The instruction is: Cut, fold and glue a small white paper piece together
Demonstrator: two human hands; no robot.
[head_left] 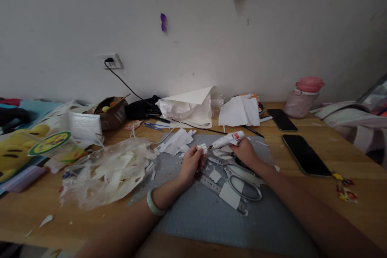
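Pinched in my left hand (191,163) is a small white paper piece (202,148); its exact shape is too small to make out. My right hand (244,152) is closed around a white glue tube (227,139) with a red label, its nozzle pointing left at the paper piece. Whether the nozzle touches the paper I cannot tell. Below the hands, metal scissors (244,185) lie on a grey cutting mat (193,217). Beside them is a steel ruler (211,184), with white paper scraps (231,194) around it.
A clear plastic bag (90,185) of paper scraps lies on the left. Folded white paper (240,111) and a small cardboard box (113,115) stand along the wall. Two phones (305,155) (281,119) and a pink-lidded bottle (302,98) are at the right.
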